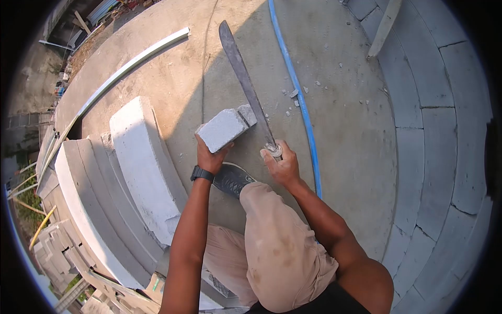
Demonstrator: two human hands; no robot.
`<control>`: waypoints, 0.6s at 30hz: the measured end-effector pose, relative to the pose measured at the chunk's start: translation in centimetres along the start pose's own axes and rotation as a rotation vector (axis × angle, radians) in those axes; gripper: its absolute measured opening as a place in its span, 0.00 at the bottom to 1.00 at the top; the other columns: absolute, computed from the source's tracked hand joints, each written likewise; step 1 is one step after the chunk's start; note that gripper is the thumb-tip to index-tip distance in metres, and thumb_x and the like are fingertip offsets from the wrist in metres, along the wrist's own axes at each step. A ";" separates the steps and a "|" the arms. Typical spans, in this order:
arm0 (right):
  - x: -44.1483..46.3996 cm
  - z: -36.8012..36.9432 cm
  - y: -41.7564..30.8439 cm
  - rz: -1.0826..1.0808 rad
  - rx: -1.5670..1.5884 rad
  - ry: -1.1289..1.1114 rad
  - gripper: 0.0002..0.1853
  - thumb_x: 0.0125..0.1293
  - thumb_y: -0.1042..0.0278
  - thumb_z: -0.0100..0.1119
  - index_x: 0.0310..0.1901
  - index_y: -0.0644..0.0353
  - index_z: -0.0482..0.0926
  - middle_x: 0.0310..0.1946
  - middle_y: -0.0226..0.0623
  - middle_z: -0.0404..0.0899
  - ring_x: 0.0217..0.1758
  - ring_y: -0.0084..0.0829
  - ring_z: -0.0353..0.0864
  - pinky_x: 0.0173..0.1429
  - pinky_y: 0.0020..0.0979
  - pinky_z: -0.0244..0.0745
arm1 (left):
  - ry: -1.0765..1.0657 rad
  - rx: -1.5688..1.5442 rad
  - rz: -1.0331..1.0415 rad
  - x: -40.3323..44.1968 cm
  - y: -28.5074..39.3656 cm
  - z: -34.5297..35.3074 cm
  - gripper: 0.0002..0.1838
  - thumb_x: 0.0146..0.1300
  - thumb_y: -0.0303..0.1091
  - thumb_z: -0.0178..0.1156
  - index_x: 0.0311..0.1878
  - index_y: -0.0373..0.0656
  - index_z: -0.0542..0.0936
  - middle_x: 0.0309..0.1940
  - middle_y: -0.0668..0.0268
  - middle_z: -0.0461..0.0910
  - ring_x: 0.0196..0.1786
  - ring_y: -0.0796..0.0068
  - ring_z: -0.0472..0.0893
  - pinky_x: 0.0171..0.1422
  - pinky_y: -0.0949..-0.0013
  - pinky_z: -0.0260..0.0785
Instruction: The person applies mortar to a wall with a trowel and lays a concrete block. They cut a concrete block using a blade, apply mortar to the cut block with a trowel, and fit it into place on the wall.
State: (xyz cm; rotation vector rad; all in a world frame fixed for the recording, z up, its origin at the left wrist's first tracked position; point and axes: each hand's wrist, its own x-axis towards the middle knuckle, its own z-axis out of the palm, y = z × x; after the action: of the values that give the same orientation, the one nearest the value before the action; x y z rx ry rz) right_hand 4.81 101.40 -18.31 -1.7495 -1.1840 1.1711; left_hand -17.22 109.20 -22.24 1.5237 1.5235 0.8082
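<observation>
The left hand [213, 158] is clasping the likely light, brittle block [225, 130], best supported underneath, apparently by its near side; the right hand [283, 166] is gripping the machete [246, 81].

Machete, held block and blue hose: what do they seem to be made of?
Machete: blade probably steel, dull dark grey, judging by its thin, streaked surface. Block: likely aerated concrete, matte pale grey, from its grainy, rough-edged face. Blue hose: perhaps plastic or rubber, smooth, from its even colour and curve.
</observation>
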 end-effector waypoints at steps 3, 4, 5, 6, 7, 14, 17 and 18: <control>0.4 1.1 1.3 -0.129 0.099 0.127 0.22 0.64 0.51 0.63 0.44 0.64 0.74 0.32 0.52 0.83 0.35 0.53 0.84 0.41 0.44 0.76 | 0.001 0.018 0.044 0.1 0.3 0.1 0.42 0.47 0.31 0.77 0.60 0.38 0.61 0.52 0.53 0.78 0.57 0.59 0.79 0.60 0.62 0.71; 0.5 1.8 2.8 -0.148 0.091 0.156 0.21 0.64 0.52 0.63 0.44 0.64 0.74 0.31 0.52 0.83 0.34 0.52 0.85 0.40 0.43 0.76 | 0.008 0.019 0.045 0.0 0.2 0.0 0.42 0.47 0.31 0.77 0.60 0.38 0.61 0.52 0.53 0.78 0.57 0.59 0.79 0.60 0.62 0.71; 0.9 2.3 4.5 -0.158 0.089 0.149 0.21 0.64 0.52 0.63 0.44 0.64 0.74 0.31 0.52 0.83 0.34 0.52 0.85 0.40 0.43 0.76 | -0.010 -0.016 0.018 0.0 0.1 0.0 0.42 0.46 0.31 0.77 0.60 0.38 0.61 0.53 0.53 0.78 0.57 0.58 0.79 0.61 0.62 0.71; 1.4 2.6 6.4 0.002 -0.181 0.019 0.19 0.64 0.55 0.64 0.44 0.64 0.74 0.31 0.51 0.83 0.33 0.50 0.85 0.38 0.41 0.76 | -0.027 -0.051 -0.006 0.1 0.2 0.0 0.42 0.46 0.31 0.77 0.61 0.38 0.61 0.53 0.54 0.78 0.57 0.58 0.79 0.61 0.62 0.70; 1.8 2.9 6.5 0.166 -0.443 -0.106 0.18 0.64 0.58 0.65 0.44 0.64 0.74 0.30 0.50 0.83 0.32 0.47 0.85 0.36 0.40 0.76 | -0.020 -0.046 0.000 0.2 0.6 -0.2 0.42 0.46 0.31 0.77 0.61 0.38 0.61 0.53 0.54 0.78 0.57 0.58 0.79 0.61 0.62 0.70; -0.3 1.2 2.5 -0.055 -0.044 0.069 0.21 0.65 0.51 0.60 0.44 0.64 0.74 0.33 0.54 0.83 0.36 0.55 0.84 0.41 0.48 0.76 | 0.023 0.004 0.066 0.0 0.5 0.0 0.39 0.47 0.31 0.77 0.59 0.35 0.65 0.52 0.55 0.79 0.56 0.61 0.79 0.61 0.62 0.70; 0.1 2.1 4.5 -0.138 0.056 0.124 0.23 0.65 0.46 0.58 0.43 0.63 0.75 0.34 0.54 0.84 0.39 0.57 0.83 0.45 0.51 0.75 | 0.004 0.015 0.045 0.0 0.8 -0.2 0.41 0.46 0.31 0.78 0.60 0.36 0.63 0.53 0.54 0.78 0.57 0.59 0.79 0.62 0.62 0.70; 1.0 2.7 6.8 0.032 -0.164 -0.001 0.23 0.64 0.46 0.59 0.43 0.62 0.75 0.34 0.54 0.84 0.39 0.57 0.83 0.45 0.51 0.76 | -0.015 0.029 0.023 0.2 1.0 -0.1 0.43 0.45 0.31 0.78 0.60 0.37 0.61 0.54 0.53 0.77 0.58 0.57 0.78 0.62 0.61 0.70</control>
State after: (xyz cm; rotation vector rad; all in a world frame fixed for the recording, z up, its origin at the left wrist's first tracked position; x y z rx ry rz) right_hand 4.46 100.27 -25.63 -1.8955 -1.2890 1.1199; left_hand -16.87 109.49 -21.35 1.5670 1.5156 0.7896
